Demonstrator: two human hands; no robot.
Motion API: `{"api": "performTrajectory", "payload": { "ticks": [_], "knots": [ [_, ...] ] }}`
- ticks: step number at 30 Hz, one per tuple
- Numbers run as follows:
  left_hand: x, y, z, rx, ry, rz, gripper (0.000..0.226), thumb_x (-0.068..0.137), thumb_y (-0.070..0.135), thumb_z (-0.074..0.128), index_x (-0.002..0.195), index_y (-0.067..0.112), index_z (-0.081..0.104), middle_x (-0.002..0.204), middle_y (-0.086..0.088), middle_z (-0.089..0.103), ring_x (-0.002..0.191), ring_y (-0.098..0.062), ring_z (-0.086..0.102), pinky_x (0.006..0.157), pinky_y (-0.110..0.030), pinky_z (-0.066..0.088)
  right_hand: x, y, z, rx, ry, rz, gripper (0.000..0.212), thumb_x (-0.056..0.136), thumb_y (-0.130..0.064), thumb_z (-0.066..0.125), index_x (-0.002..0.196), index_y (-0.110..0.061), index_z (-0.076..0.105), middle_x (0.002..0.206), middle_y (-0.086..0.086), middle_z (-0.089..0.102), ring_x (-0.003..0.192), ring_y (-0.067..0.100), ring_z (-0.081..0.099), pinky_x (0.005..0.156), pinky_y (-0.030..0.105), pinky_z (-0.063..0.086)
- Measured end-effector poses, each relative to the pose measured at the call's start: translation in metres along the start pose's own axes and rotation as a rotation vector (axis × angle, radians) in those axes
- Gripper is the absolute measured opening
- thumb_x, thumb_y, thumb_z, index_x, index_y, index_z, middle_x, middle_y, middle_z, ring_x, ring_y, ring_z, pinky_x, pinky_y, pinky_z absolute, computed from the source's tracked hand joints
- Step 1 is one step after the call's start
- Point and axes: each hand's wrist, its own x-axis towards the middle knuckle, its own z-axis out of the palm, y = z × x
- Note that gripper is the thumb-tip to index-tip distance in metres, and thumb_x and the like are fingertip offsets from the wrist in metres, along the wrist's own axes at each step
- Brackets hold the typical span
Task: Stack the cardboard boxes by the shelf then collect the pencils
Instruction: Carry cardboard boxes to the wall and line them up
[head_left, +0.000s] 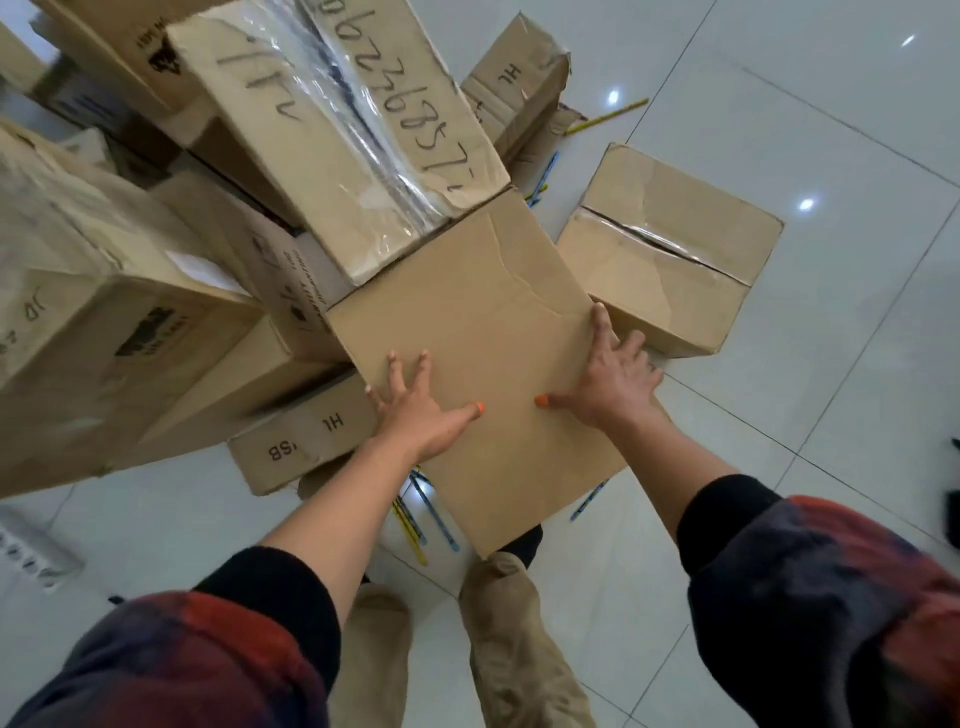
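Both hands lie flat on the plain cardboard box (467, 332) at centre: left hand (423, 408) at 7 o'clock, right hand (610, 379) at its 4 o'clock edge, fingers (397, 371) spread straight, gripping nothing. At least seven other boxes surround it, one taped box (670, 249) at 2 o'clock. Several pencils (415, 514) lie on the floor (779, 415) at 6 o'clock, one yellow pencil (608, 117) at 1 o'clock.

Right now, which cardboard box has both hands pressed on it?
The plain box at centre, under the left hand and right hand; unlike others, its top shows no tape or writing.
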Motion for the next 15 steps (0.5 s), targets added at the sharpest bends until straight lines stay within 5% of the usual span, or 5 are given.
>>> {"api": "performTrajectory", "payload": {
  "ticks": [8,15],
  "knots": [
    [-0.001,-0.012,0.001,-0.164,-0.024,-0.014,0.101,0.08,0.068,0.061,0.156,0.037,0.003,0.162,0.007,-0.015,0.149,-0.04,-0.001,0.118,-0.055,0.018,-0.016,-0.002,0.009,-0.07,0.032,0.039,0.149,0.054,-0.059,0.088,0.151,-0.03,-0.021,0.146,0.022,0.026,0.135,0.039,0.032,0.111,0.057,0.023],
    [-0.008,-0.037,-0.006,-0.196,-0.047,-0.046,0.109,0.078,0.067,0.065,0.156,0.034,-0.003,0.161,0.003,-0.014,0.15,-0.03,0.007,0.116,-0.049,0.021,-0.041,-0.016,0.024,-0.03,0.056,0.034,0.123,0.057,-0.055,0.086,0.149,-0.026,0.01,0.145,0.019,0.024,0.135,0.038,0.028,0.112,0.055,0.015]
  ]
}}
